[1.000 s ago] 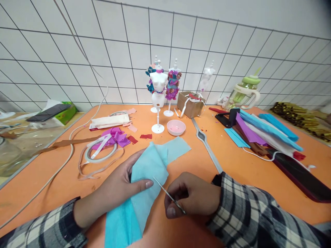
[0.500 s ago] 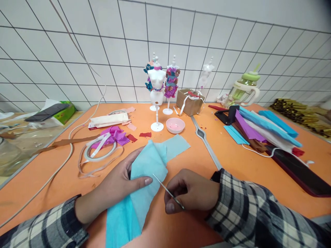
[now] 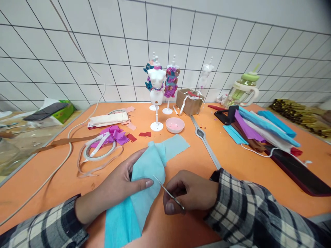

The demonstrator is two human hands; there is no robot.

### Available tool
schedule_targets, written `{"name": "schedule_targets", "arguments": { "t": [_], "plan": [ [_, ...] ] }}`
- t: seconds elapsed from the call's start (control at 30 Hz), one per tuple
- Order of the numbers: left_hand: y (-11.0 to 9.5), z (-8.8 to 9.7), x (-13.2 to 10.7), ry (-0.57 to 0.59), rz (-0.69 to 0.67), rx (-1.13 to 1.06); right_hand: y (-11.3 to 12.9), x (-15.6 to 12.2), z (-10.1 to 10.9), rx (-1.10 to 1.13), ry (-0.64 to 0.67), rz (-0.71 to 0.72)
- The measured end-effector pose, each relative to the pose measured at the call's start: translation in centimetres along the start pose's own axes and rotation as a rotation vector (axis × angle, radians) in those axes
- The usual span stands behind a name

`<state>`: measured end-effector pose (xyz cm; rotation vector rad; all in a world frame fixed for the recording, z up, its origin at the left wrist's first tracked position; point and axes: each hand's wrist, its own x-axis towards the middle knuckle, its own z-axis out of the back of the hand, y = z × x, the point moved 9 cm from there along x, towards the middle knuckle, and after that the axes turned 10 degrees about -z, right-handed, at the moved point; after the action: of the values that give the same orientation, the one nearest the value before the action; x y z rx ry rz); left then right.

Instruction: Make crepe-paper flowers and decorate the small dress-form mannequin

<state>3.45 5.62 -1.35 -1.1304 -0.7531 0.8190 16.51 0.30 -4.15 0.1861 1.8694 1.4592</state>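
My left hand (image 3: 125,181) grips a folded sheet of light blue crepe paper (image 3: 144,165), thumb on top and fingers behind it. The paper hangs down to the bottom of the view, where its lower part (image 3: 122,222) is a brighter blue. In my right hand (image 3: 190,193), closed fingers hold small metal scissors (image 3: 168,192), whose tip points up and left at the paper's right edge. Most of the scissors' handle is hidden by the fingers. Behind the folded paper a flat pale blue piece (image 3: 177,146) lies on the orange table (image 3: 201,155).
Beyond my hands stand white mannequin stands (image 3: 157,84), a pink bowl (image 3: 175,124) and a cardboard box (image 3: 190,102). Left lie a tape roll (image 3: 99,158), purple paper (image 3: 116,135) and a cable (image 3: 55,172). Right are coloured papers (image 3: 269,127), a dark phone (image 3: 292,170) and a bottle (image 3: 241,91).
The right edge of the folded paper has shifted slightly left, away from my right hand. Both hands keep their grips and nearly the same places.
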Motion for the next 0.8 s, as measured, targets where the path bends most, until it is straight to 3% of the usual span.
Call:
{"name": "schedule_targets", "arguments": {
  "t": [0.23, 0.33, 0.47, 0.57, 0.7, 0.8],
  "plan": [
    [0.1, 0.3, 0.1, -0.035, -0.004, -0.099, 0.3, 0.0, 0.6, -0.008, -0.089, -0.019],
    [0.8, 0.2, 0.0, -0.057, 0.081, -0.244, 0.4, 0.0, 0.7, -0.032, -0.119, -0.016],
    [1.2, -1.2, -0.2, 0.039, 0.202, -0.453, 0.3, 0.1, 0.9, -0.02, -0.123, 0.002],
    [0.6, -1.6, -0.1, 0.09, 0.161, -0.406, 0.5, 0.1, 0.7, -0.024, -0.085, 0.032],
    [0.4, -0.6, 0.0, 0.001, 0.123, -0.267, 0.6, 0.1, 0.5, -0.005, -0.055, 0.036],
    [0.3, -0.5, -0.1, -0.028, 0.091, -0.385, 0.4, 0.2, 0.6, 0.033, -0.064, 0.021]
  ]
}}
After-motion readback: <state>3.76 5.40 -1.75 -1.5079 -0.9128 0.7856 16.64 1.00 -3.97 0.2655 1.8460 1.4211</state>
